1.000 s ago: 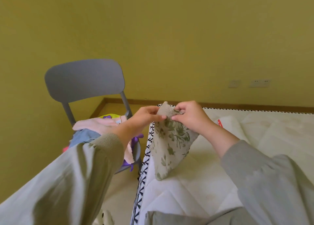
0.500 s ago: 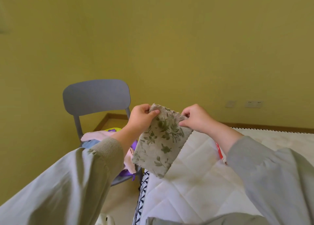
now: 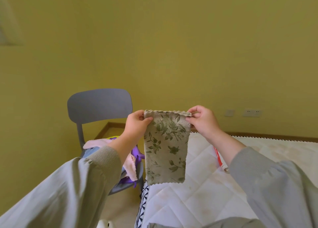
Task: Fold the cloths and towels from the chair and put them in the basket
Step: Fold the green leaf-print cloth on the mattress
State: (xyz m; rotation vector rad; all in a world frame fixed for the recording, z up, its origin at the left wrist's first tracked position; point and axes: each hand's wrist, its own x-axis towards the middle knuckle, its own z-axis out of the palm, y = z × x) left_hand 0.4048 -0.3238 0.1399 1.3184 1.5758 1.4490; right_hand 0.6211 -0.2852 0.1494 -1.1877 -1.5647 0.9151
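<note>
While the left hand and right hand each pinch a top corner, grips closed on the cloth hanging above the bed, folding is under way; next probably another fold.

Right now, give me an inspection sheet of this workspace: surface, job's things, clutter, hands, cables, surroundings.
Surface: white quilted mattress with patterned edge trim.
Job's things: floral cloth hangs in the air above the mattress edge, held by its top corners; pile of cloths lies on the seat of the grey chair; basket not in view.
Clutter: red-and-white strip lying on the mattress.
Grippers: left hand pinches the cloth's top left corner; right hand pinches the top right corner.
Cables: nothing seen.
Surroundings: yellow wall with wall sockets.
</note>
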